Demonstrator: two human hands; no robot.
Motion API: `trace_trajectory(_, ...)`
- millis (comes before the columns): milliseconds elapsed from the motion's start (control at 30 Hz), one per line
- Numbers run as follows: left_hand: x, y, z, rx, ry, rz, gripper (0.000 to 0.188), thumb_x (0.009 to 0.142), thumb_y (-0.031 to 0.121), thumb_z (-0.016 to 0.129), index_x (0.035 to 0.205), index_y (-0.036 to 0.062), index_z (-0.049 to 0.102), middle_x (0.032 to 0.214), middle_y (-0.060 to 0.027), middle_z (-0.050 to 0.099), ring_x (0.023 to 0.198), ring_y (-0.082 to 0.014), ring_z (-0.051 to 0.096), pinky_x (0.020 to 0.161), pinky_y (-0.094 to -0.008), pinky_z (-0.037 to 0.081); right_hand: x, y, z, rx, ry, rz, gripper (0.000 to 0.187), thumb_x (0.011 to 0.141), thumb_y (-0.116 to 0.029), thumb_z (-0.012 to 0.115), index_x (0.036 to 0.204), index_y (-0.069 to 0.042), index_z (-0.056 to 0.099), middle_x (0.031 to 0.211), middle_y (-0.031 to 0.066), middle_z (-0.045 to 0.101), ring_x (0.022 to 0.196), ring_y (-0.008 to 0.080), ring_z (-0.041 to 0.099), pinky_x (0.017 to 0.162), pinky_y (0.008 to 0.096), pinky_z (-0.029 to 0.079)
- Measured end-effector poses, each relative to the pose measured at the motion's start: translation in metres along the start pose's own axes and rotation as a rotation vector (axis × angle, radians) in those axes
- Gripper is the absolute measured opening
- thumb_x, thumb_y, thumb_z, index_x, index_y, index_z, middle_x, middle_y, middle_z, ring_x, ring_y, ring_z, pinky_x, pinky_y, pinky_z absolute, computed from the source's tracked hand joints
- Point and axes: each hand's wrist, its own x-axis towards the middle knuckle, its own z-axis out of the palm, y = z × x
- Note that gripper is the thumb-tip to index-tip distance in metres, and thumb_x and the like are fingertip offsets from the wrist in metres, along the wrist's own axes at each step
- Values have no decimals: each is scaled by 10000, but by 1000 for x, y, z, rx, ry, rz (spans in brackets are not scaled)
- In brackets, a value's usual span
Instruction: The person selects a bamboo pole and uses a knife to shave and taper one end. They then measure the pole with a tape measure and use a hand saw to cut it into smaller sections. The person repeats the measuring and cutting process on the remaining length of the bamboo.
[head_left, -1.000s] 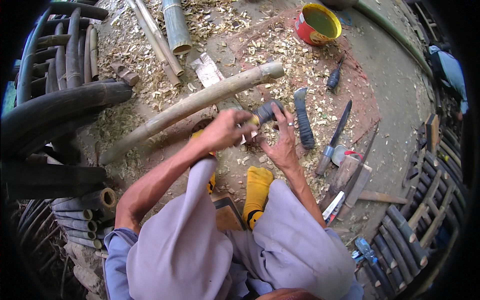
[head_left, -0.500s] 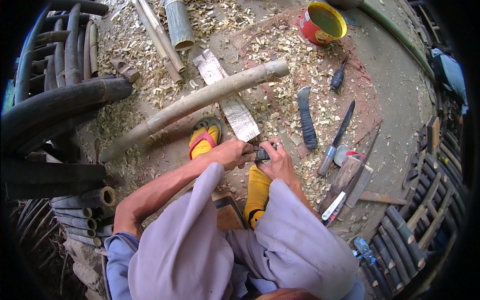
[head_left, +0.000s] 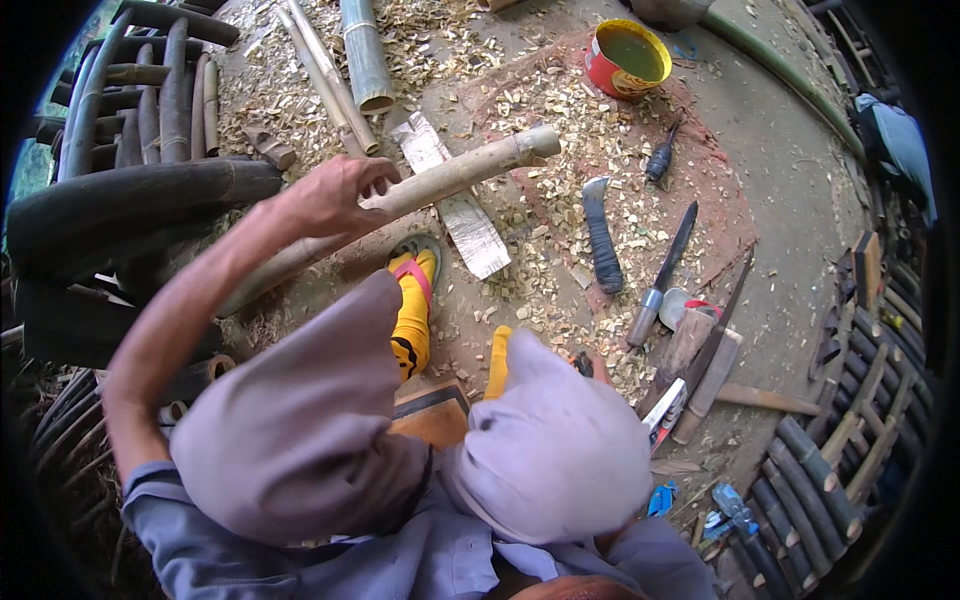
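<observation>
My left hand (head_left: 338, 197) reaches out with its fingers curled over a pale bamboo pole (head_left: 465, 172). The pole slants from the lower left up to the right, across a whitish flat strip (head_left: 470, 232). Most of my right hand (head_left: 600, 369) is hidden behind my right knee. A small dark object (head_left: 582, 364) shows at its edge, and its kind cannot be made out. Right of that hand lie a long-bladed knife (head_left: 672, 262), a dark-wrapped curved blade (head_left: 601, 240) and a folding knife with a white handle (head_left: 664, 408).
Pale wood shavings (head_left: 540, 110) cover much of the ground. A red and yellow bucket (head_left: 626, 62) with greenish liquid stands at the far right. A dark-handled pointed tool (head_left: 660, 157) lies below it. Dark bamboo frames (head_left: 150, 195) crowd the left, and bamboo slats (head_left: 800, 480) the right.
My left hand has left the dark object that both hands were at and moved up and left onto the bamboo pole. My right hand has drawn back behind the knee.
</observation>
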Motion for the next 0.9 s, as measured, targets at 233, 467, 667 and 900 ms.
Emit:
trace_trajectory(233, 40, 13, 0, 365, -288, -95, 642, 720, 372, 727, 1200, -8, 533, 1080, -190, 624, 955, -310, 616, 855, -396, 496, -49, 88, -31, -69, 471, 1, 448, 772, -109, 646, 1194, -5, 540, 1137, 223, 542, 1047, 382, 528, 881, 438, 432)
trace_trajectory(467, 111, -29, 120, 200, 390, -133, 675, 702, 357, 731, 1232, 6, 505, 1089, -170, 569, 1059, -321, 535, 916, -400, 452, -58, 97, -81, -141, 672, 80, 549, 679, -14, 620, 1217, -43, 516, 1117, 188, 493, 1061, 379, 486, 941, 463, 378)
trace_trajectory(667, 136, -8, 140, 114, 570, -96, 634, 681, 346, 759, 1216, 86, 539, 1114, -98, 552, 1085, -277, 504, 899, -445, 416, -69, 148, -70, -178, 605, 34, 619, 636, 46, 593, 1239, -61, 504, 1114, 197, 502, 1063, 356, 501, 941, 437, 392)
trace_trajectory(900, 146, -9, 151, 174, 701, -141, 616, 702, 373, 738, 1219, 111, 530, 1113, -83, 587, 1101, -257, 501, 967, -463, 329, -66, 175, -71, 64, 543, 147, 732, 659, 80, 523, 1354, -103, 389, 1003, 169, 594, 934, 350, 587, 866, 391, 449)
